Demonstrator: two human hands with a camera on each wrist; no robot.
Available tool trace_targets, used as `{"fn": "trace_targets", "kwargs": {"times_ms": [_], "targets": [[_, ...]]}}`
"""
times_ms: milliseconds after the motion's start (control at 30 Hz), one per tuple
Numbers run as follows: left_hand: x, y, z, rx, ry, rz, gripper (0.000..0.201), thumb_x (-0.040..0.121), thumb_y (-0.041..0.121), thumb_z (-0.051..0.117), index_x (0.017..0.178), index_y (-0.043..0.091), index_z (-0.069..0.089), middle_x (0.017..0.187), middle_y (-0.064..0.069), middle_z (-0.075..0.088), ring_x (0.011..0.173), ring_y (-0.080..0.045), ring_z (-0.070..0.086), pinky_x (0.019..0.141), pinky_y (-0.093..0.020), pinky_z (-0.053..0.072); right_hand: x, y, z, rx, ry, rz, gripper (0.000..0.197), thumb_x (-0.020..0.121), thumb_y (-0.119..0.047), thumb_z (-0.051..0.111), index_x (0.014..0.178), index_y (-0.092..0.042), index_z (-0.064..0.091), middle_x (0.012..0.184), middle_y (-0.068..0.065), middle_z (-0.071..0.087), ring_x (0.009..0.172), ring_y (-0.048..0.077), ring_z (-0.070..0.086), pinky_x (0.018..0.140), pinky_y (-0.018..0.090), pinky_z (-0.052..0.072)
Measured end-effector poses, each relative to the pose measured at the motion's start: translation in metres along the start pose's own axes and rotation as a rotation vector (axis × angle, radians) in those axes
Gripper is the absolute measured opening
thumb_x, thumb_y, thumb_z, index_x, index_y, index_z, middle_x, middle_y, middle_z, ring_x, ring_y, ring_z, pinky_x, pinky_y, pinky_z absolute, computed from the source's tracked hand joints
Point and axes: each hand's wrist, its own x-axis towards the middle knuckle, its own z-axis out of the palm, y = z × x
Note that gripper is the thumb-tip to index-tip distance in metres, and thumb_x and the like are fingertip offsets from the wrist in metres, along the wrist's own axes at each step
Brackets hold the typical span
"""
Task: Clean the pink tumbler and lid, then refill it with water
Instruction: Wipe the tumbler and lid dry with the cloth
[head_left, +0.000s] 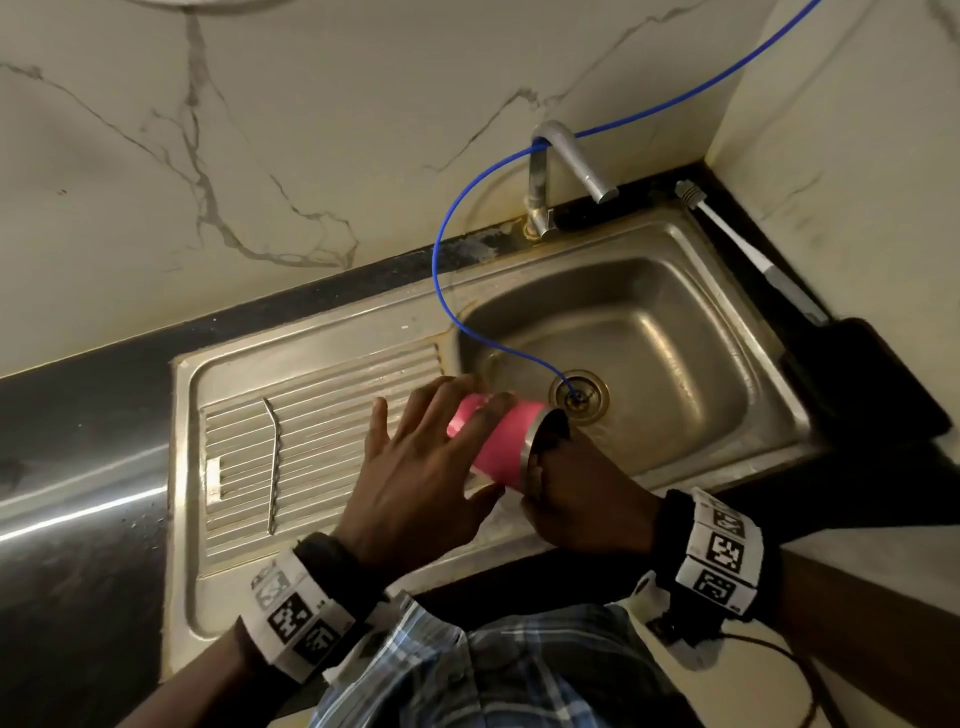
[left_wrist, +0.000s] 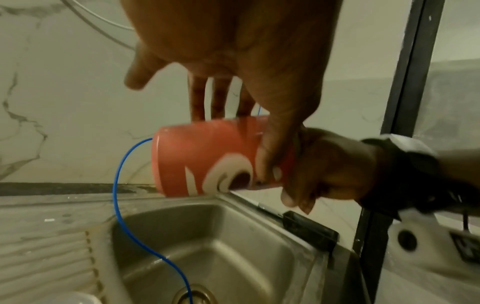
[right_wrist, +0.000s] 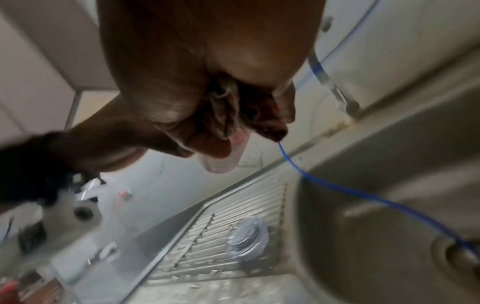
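Observation:
The pink tumbler (head_left: 503, 448) lies on its side in the air over the left edge of the sink basin (head_left: 675, 332), steel rim toward the drain (head_left: 579, 397). My left hand (head_left: 415, 467) holds its body, fingers spread across the top and thumb underneath; the left wrist view shows the thumb pressed on the tumbler (left_wrist: 202, 156). My right hand (head_left: 582, 493) is at the tumbler's mouth with curled fingers around the rim; foam shows on it in the blurred right wrist view (right_wrist: 221, 107). The clear lid (right_wrist: 246, 238) lies on the ribbed drainboard (right_wrist: 207, 226).
A bent metal straw (head_left: 272, 462) lies on the drainboard (head_left: 322, 395). A thin blue tube (head_left: 441, 249) loops from the faucet (head_left: 566, 156) down into the drain. A white-handled brush (head_left: 737, 239) rests along the sink's right rim. Marble wall stands behind.

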Motion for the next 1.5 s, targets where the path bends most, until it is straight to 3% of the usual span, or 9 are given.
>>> {"fn": "trace_targets", "kwargs": {"times_ms": [133, 333, 567, 833, 933, 1067, 1267, 1367, 1500], "targets": [[0.014, -0.016, -0.008, 0.068, -0.163, 0.092, 0.102, 0.067, 0.071, 0.079, 0.156, 0.043, 0.037, 0.159, 0.005, 0.041, 0.152, -0.024, 0.034, 0.109, -0.084, 0.029, 0.002, 0.005, 0.008, -0.436, -0.301, 0.000, 0.056, 0.075, -0.019, 0.058, 0.129, -0.014, 0.071, 0.136, 0.011, 0.068, 0.135, 0.033, 0.057, 0.116, 0.068, 0.029], [0.014, -0.011, 0.003, 0.141, 0.057, 0.168, 0.087, 0.068, 0.069, 0.078, 0.144, 0.032, 0.059, 0.137, 0.009, 0.061, 0.135, -0.023, 0.056, 0.113, -0.084, 0.020, 0.004, -0.009, -0.008, 0.037, -0.181, 0.128, 0.062, 0.073, -0.014, 0.053, 0.133, -0.014, 0.068, 0.135, -0.002, 0.067, 0.130, 0.014, 0.058, 0.110, 0.033, 0.046], [0.015, -0.008, 0.018, 0.176, 0.177, 0.133, 0.082, 0.070, 0.048, 0.076, 0.147, 0.026, 0.062, 0.136, 0.005, 0.064, 0.124, -0.028, 0.058, 0.118, -0.078, 0.020, 0.000, -0.034, -0.014, 0.866, 0.008, 0.520, 0.034, 0.085, 0.015, 0.068, 0.082, -0.018, 0.062, 0.054, -0.010, 0.057, 0.044, 0.004, 0.047, 0.043, 0.021, 0.038], [0.016, -0.036, 0.026, -0.092, 0.161, -0.223, 0.087, 0.075, 0.073, 0.072, 0.148, 0.029, 0.057, 0.135, 0.006, 0.060, 0.122, -0.026, 0.057, 0.112, -0.071, 0.038, -0.016, -0.037, -0.024, 1.020, 0.172, 0.472, 0.037, 0.097, -0.004, 0.068, 0.077, -0.034, 0.076, 0.051, 0.000, 0.054, 0.041, 0.011, 0.046, 0.042, 0.027, 0.044], [0.009, -0.049, 0.022, -0.378, 0.249, -0.350, 0.088, 0.066, 0.067, 0.086, 0.142, 0.030, 0.061, 0.129, 0.011, 0.060, 0.115, -0.011, 0.060, 0.096, -0.042, 0.053, -0.027, -0.024, -0.028, 1.095, 0.276, 0.540, 0.014, 0.092, -0.005, 0.071, 0.087, -0.017, 0.077, 0.067, 0.035, 0.055, 0.042, 0.040, 0.046, 0.045, 0.042, 0.054], [0.000, -0.046, 0.013, -0.657, 0.345, -0.381, 0.089, 0.059, 0.033, 0.104, 0.136, 0.032, 0.060, 0.129, 0.014, 0.060, 0.119, 0.008, 0.056, 0.097, -0.014, 0.045, -0.031, -0.014, -0.027, 1.256, 0.579, 0.618, 0.024, 0.074, -0.016, 0.080, 0.086, 0.004, 0.072, 0.054, 0.012, 0.065, 0.036, 0.022, 0.060, 0.043, 0.029, 0.056], [0.009, -0.018, 0.006, -0.713, 0.468, -0.317, 0.084, 0.063, 0.032, 0.105, 0.133, 0.030, 0.058, 0.130, 0.004, 0.064, 0.122, -0.012, 0.064, 0.099, -0.031, 0.053, -0.013, -0.040, -0.011, 1.184, 0.549, 0.506, 0.008, 0.075, -0.032, 0.081, 0.077, -0.024, 0.078, 0.068, 0.005, 0.069, 0.054, 0.020, 0.064, 0.049, 0.028, 0.052], [0.016, -0.013, 0.002, -0.699, 0.524, -0.362, 0.083, 0.061, 0.048, 0.102, 0.131, 0.033, 0.059, 0.127, 0.004, 0.064, 0.119, -0.015, 0.066, 0.095, -0.050, 0.057, -0.002, -0.065, -0.021, 1.160, 0.488, 0.427, 0.015, 0.086, -0.042, 0.076, 0.094, -0.029, 0.079, 0.090, 0.017, 0.069, 0.083, 0.041, 0.065, 0.072, 0.056, 0.055], [0.018, -0.005, -0.005, -0.758, 0.505, -0.343, 0.087, 0.060, 0.051, 0.100, 0.133, 0.023, 0.060, 0.128, 0.005, 0.065, 0.121, -0.018, 0.067, 0.094, -0.055, 0.056, 0.018, -0.063, -0.032, 1.178, 0.462, 0.437, 0.031, 0.099, -0.045, 0.051, 0.095, -0.034, 0.080, 0.085, 0.016, 0.074, 0.064, 0.024, 0.068, 0.053, 0.034, 0.050]]}}
